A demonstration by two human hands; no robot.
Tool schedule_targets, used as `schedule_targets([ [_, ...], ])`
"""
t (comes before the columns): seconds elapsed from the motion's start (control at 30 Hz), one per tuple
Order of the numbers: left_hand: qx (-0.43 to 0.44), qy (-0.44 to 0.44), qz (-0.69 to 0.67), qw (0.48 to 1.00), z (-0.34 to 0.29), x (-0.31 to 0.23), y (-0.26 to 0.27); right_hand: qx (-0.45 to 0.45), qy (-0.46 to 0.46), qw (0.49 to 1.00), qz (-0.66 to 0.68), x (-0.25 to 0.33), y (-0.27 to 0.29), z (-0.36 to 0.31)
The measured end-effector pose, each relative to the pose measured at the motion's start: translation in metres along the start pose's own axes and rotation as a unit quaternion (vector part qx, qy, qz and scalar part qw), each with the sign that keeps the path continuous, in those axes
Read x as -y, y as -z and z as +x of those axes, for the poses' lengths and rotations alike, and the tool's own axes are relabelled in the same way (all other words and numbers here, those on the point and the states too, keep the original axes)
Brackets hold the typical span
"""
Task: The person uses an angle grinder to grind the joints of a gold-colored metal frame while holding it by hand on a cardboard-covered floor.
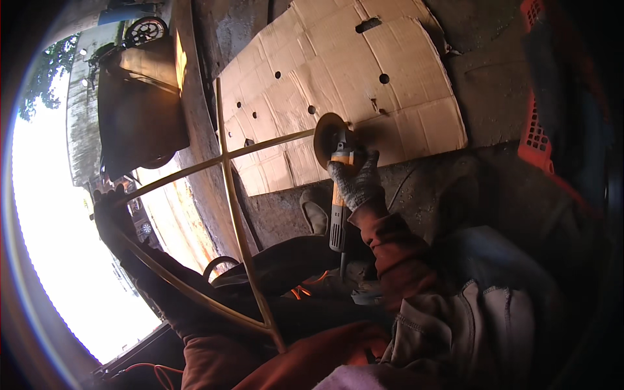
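My right hand, in a grey knit glove, is wrapped round an orange and grey angle grinder. The grinder's large round disc is beside the right end of a thin yellowish bar. That bar belongs to a crossed frame of straight and curved strips, which lies across my lap and slants up over the cardboard. Far to the left, my left hand is in deep shade, closed round the bar's other end. Whether the disc touches the bar is hard to make out.
A large flattened cardboard sheet with several holes lies on the floor ahead. A red plastic crate stands at the right. Beyond the sill at the left are a dark panel and a spoked wheel. An orange cord runs at lower left.
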State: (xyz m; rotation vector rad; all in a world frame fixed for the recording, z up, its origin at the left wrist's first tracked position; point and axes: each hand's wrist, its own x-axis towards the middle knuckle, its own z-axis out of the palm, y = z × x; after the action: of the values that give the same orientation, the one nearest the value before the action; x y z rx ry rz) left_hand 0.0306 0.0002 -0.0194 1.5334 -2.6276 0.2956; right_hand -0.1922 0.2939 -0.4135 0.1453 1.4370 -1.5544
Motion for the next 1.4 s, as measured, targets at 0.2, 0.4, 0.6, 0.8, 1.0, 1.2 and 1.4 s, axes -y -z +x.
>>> schedule_targets([
  [0.2,-0.031,0.049,-0.459,0.887,0.003,0.041,0.018,0.023,0.028,0.999,0.021,0.003,-0.003,0.000],
  [0.4,0.021,-0.007,-0.283,0.959,0.054,0.008,0.032,-0.003,0.046,0.993,0.111,0.006,-0.009,-0.002],
  [0.6,0.032,-0.020,-0.290,0.956,0.057,-0.066,0.066,0.010,0.065,0.989,0.131,-0.020,-0.028,0.011],
  [0.8,0.016,-0.020,-0.125,0.992,0.047,-0.059,0.063,0.016,0.057,0.994,0.092,0.035,-0.042,-0.038],
  [1.0,0.041,0.027,-0.355,0.934,0.052,-0.021,0.047,0.038,0.034,0.995,0.086,0.036,-0.030,-0.049],
  [1.2,0.000,0.067,-0.298,0.952,0.035,-0.053,0.040,-0.007,-0.006,1.000,0.019,0.035,-0.002,-0.038],
  [1.4,-0.005,0.010,-0.175,0.985,0.027,-0.042,0.038,0.038,0.024,0.999,0.011,0.038,-0.023,-0.047],
])
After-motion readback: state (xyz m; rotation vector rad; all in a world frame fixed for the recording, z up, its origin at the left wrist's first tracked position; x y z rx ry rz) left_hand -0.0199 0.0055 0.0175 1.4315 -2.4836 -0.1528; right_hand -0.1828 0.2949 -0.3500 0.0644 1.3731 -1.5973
